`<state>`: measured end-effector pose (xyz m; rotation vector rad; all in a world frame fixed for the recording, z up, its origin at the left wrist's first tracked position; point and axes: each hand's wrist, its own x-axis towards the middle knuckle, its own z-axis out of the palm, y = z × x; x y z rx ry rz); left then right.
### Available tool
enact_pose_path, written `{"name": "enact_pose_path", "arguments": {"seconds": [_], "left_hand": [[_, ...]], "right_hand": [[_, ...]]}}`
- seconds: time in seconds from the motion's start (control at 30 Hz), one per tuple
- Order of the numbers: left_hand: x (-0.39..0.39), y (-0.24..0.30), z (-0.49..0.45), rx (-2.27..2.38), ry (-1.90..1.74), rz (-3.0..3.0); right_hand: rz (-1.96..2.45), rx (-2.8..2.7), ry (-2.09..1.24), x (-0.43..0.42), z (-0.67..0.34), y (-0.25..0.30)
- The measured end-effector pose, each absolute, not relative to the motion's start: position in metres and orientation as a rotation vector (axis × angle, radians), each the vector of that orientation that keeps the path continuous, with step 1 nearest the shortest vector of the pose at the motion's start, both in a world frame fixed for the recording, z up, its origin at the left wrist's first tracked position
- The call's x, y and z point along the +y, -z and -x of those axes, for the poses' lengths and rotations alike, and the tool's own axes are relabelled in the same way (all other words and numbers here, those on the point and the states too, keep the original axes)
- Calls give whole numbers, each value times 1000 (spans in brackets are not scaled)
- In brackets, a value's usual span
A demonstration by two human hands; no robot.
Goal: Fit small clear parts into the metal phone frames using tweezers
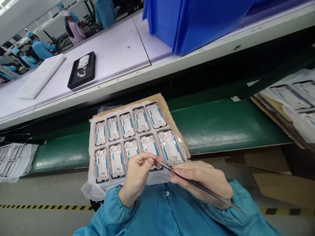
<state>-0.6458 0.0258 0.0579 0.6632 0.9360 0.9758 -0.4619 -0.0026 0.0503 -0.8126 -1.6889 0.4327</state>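
Over a green bench ledge (221, 127) on a factory line, a white plastic sheet (89, 190) on a cardboard backing (162, 101) carries ten phone mid-frames (155, 114), set in two rows and lined with blue strips. The sheet lies just in front of the person's blue smock (167, 209). The right hand (201, 183) clenches slim steel tweezers (211, 193), their tips reaching the left hand (136, 177), whose thumb and forefinger are pinched together just above a frame in the nearer row; whether they grasp anything is hidden. More sheets of frames (287, 101) lie stacked at the right, and another (14, 160) lies at the left. Beyond stretches a white-topped workbench (110, 55) bearing a blue plastic bin (197, 26), a white foam pad (40, 77) and a black tray (81, 70) holding a silver packet (83, 61). Co-workers in blue smocks (43, 49) stand farther along. Yellow-and-black hazard tape (44, 207) runs across the grey floor. A small white label (235, 98) on the dark rail is too small to read.
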Motion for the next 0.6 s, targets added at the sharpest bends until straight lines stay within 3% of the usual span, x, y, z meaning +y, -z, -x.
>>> {"name": "enact_pose_path", "arguments": {"seconds": [0.3, 0.6], "left_hand": [[24, -58, 648, 905, -932, -560], [23, -60, 647, 969, -924, -464]], "right_hand": [[780, -1774, -217, 4, 466, -56], [805, -1830, -296, 5, 465, -58]]}}
